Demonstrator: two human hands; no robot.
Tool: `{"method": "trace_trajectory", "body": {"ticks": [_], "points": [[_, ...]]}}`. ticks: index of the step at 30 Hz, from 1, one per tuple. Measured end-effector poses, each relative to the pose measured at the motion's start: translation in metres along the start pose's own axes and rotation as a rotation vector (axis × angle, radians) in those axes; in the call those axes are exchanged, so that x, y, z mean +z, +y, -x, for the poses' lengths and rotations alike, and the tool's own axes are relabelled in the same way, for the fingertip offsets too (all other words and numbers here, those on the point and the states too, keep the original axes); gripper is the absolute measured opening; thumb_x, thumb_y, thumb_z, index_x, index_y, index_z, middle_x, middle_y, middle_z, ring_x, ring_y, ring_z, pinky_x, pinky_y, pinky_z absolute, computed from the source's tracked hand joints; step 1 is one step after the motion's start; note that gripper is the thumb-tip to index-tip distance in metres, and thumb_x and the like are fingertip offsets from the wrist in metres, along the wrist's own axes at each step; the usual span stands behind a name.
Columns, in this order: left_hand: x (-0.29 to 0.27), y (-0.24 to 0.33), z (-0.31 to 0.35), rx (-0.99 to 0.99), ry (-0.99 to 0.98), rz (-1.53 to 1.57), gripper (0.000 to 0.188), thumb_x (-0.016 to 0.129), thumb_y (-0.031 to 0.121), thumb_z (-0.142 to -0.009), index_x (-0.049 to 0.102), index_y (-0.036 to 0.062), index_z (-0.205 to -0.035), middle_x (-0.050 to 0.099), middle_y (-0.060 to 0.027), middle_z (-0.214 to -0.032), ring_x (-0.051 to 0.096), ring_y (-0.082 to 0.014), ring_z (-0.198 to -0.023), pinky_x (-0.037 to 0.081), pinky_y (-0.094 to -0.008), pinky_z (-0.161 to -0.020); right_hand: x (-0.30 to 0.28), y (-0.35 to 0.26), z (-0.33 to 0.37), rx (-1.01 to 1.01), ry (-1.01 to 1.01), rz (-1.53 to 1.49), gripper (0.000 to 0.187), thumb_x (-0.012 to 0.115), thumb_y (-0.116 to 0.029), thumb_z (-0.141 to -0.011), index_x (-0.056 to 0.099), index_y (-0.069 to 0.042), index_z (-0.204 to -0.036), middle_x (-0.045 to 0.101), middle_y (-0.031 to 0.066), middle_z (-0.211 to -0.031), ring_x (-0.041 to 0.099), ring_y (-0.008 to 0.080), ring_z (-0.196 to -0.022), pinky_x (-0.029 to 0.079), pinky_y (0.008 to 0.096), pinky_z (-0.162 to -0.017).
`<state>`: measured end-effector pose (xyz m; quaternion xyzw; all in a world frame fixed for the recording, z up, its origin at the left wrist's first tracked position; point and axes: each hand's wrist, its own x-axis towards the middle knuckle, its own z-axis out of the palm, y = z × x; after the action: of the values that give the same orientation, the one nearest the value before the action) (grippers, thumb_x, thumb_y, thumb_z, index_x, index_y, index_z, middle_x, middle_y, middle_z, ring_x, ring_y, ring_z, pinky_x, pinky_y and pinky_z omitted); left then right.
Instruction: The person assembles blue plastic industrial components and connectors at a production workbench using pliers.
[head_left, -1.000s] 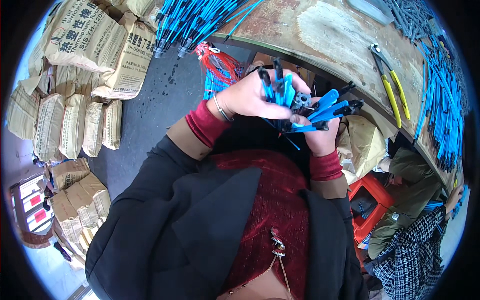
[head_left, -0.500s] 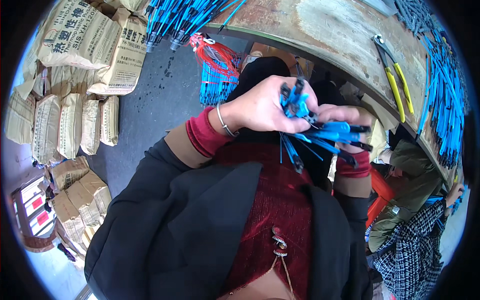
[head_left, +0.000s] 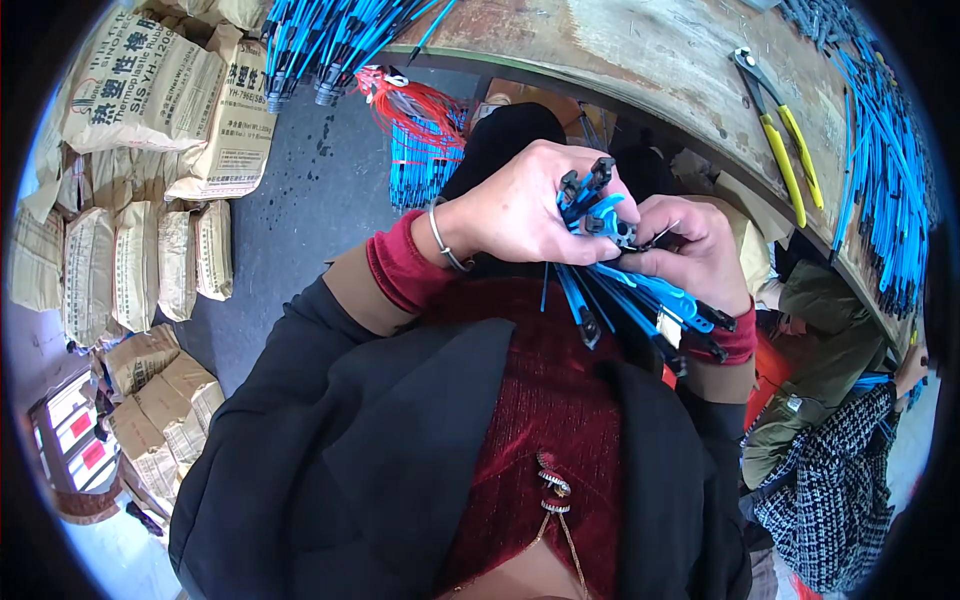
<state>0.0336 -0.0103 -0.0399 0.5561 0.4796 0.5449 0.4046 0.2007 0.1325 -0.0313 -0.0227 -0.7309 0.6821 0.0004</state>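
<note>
As the left hand (head_left: pixel 530 207) grips slim blue plastic strips with black tips (head_left: pixel 603 213) between thumb and fingers, the right hand (head_left: pixel 697 250) pinches a thin dark strand (head_left: pixel 663 234) beside them.

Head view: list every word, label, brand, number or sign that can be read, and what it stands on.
Upper brown sack: large dark print legible, not copied here.
Brown sack beside it: likewise; finest print too small.
Standing sacks: print too small to read.
</note>
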Motion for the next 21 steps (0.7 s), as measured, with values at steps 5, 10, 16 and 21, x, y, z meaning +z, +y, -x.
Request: {"method": "trace_trajectory", "body": {"ticks": [5,10,16,21], "points": [[0.001,0.003,-0.003,0.014,0.016,-0.096,0.025,0.074,0.011,-0.068,0.066,0.0043,-0.090,0.061,-0.0077,-0.082,0.059,-0.0189,-0.075,0.047,-0.0294,-0.067,0.015,0.011,0.005,0.045,0.269,-0.190,0.022,0.073,0.007,-0.064,0.057,-0.002,-0.077,0.060,0.0032,-0.079,0.057,0.0097,-0.074,0.046,0.0228,-0.067],[-0.001,-0.001,-0.002,0.028,-0.023,-0.001,0.025,0.074,0.009,-0.069,0.066,0.0034,-0.092,0.063,-0.0093,-0.084,0.060,-0.0200,-0.075,0.047,-0.0294,-0.068,0.015,0.013,0.000,0.101,0.279,-0.257,0.023,0.075,0.006,-0.065,0.057,-0.002,-0.077,0.060,0.0011,-0.075,0.057,0.0070,-0.067,0.047,0.0206,-0.061],[-0.001,0.006,-0.002,-0.031,-0.111,0.038,0.030,0.075,0.008,-0.070,0.065,0.0013,-0.097,0.065,-0.0109,-0.089,0.062,-0.0193,-0.081,0.049,-0.0290,-0.072,0.011,0.019,0.002,0.156,0.229,-0.358,0.025,0.077,0.005,-0.064,0.057,-0.001,-0.076,0.061,0.0021,-0.074,0.057,0.0069,-0.068,0.048,0.0211,-0.060],[0.002,0.006,0.000,-0.123,0.014,0.086,0.035,0.076,0.008,-0.069,0.064,-0.0007,-0.101,0.065,-0.0120,-0.092,0.063,-0.0180,-0.085,0.050,-0.0291,-0.074,0.003,0.021,-0.006,0.158,0.180,-0.362,0.028,0.080,0.004,-0.060,0.056,-0.002,-0.075,0.060,0.0019,-0.073,0.057,0.0065,-0.067,0.048,0.0215,-0.059]]}}
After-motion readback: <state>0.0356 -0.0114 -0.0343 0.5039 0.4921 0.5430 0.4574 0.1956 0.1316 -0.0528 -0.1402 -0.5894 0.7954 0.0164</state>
